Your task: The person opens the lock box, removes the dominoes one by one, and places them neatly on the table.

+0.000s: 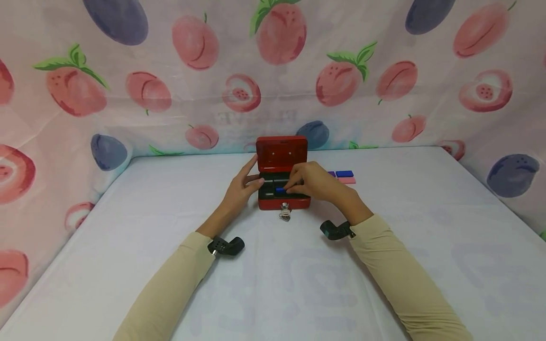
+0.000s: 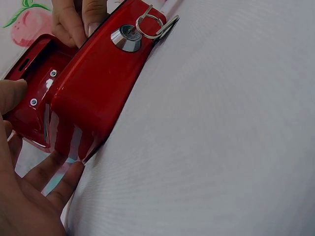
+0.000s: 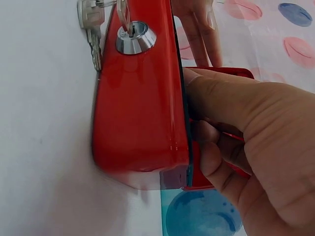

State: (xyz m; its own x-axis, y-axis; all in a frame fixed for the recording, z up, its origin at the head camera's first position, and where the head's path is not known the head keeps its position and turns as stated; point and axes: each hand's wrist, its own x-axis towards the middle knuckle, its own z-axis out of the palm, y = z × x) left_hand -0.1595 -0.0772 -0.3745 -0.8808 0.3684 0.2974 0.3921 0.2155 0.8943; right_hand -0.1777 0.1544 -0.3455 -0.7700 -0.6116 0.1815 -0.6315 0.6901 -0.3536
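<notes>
A red metal cash box (image 1: 276, 204) stands on the table with its lid (image 1: 279, 154) raised. Inside it sits a black compartment tray (image 1: 267, 192). My left hand (image 1: 240, 188) rests at the box's left side, its fingers extended along the outer wall and its thumb at the tray's edge. With thumb and fingers, my right hand (image 1: 316, 181) pinches a small blue block (image 1: 279, 190) in the tray. The wrist views hide that block behind the front wall. Keys (image 3: 92, 29) hang from the silver lock (image 2: 127, 39) on the box's front.
To the right of the box lie small flat blocks: a blue one (image 1: 344, 174), a pink one (image 1: 347, 180) and a purple one (image 1: 331, 174), partly behind the right hand. A white cloth (image 1: 273, 284) covers the table. Behind it hangs a fruit-print curtain (image 1: 170, 123).
</notes>
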